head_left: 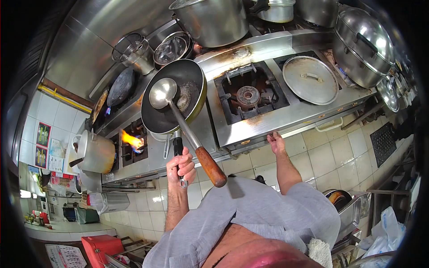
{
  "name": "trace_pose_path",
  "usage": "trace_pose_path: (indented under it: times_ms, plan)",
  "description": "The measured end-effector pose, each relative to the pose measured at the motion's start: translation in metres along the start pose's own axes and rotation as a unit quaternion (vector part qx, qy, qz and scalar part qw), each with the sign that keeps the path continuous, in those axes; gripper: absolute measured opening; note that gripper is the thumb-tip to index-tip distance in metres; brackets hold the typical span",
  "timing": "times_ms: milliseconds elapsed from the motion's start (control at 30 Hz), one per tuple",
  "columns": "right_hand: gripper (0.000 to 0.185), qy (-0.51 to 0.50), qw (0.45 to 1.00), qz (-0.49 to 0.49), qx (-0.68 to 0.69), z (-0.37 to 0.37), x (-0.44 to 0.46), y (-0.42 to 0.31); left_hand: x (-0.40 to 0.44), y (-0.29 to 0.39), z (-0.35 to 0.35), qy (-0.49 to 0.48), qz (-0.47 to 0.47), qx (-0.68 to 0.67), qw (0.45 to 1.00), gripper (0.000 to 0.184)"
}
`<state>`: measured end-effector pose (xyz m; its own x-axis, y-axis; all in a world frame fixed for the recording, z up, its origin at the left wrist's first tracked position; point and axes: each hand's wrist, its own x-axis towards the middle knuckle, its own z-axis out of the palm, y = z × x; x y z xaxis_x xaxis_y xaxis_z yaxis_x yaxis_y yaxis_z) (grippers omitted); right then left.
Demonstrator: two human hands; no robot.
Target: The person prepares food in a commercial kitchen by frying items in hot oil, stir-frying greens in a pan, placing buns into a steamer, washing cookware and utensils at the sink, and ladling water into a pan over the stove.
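My left hand (181,168) is closed around the black handle of a deep frying pan (154,117), raised at the left part of the stove. Inside the dark pan rests the steel bowl of a ladle (162,93). Its wooden handle (211,167) sticks out over the rim toward my body, beside my left hand. Some pale, wet-looking food or residue (184,97) lies in the pan. At the front edge of the steel stove (232,138), my right hand (277,143) has its fingers curled against the control panel; what they grip there is hidden.
A flame (132,140) burns on the left burner, beside a large pot (99,154). The middle burner (248,96) shows no flame. A flat lid (310,80) lies to its right. Big pots (214,24) line the back, and a domed steamer (362,49) stands at far right.
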<state>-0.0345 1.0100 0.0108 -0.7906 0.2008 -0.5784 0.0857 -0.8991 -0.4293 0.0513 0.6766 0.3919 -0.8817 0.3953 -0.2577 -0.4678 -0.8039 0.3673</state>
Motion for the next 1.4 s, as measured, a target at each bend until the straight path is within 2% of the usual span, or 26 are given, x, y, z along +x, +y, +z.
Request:
trace_pose_path:
  times_ms: [267, 600, 967, 1100, 1167, 1300, 1400]
  plan:
    - [0.018, -0.003, 1.000, 0.007, -0.017, 0.004, -0.005, -0.004, 0.002, -0.002, -0.002, -0.002, -0.008, 0.003, 1.000, 0.007]
    - [0.022, -0.019, 1.000, 0.025, -0.006, 0.002, -0.003, -0.005, 0.001, -0.005, 0.004, 0.001, -0.010, 0.017, 1.000, 0.006]
    - [0.038, -0.012, 0.999, 0.044, 0.016, 0.003, -0.004, -0.006, -0.001, -0.007, 0.006, 0.015, -0.013, 0.019, 1.000, 0.008]
    - [0.033, 0.007, 0.998, 0.059, 0.023, 0.002, -0.001, -0.006, -0.001, -0.007, 0.005, 0.012, -0.013, 0.024, 1.000, 0.009]
    - [0.040, -0.013, 0.998, 0.059, 0.018, 0.001, 0.000, -0.006, 0.000, -0.007, 0.003, -0.006, -0.017, 0.032, 0.999, 0.009]
    - [0.040, -0.014, 0.998, 0.062, 0.013, 0.004, -0.006, -0.009, 0.001, -0.008, 0.004, -0.001, -0.018, 0.036, 0.999, 0.010]
    - [0.033, -0.005, 0.998, 0.064, 0.010, 0.006, -0.010, -0.010, 0.002, -0.008, 0.003, 0.006, -0.024, 0.037, 0.999, 0.012]
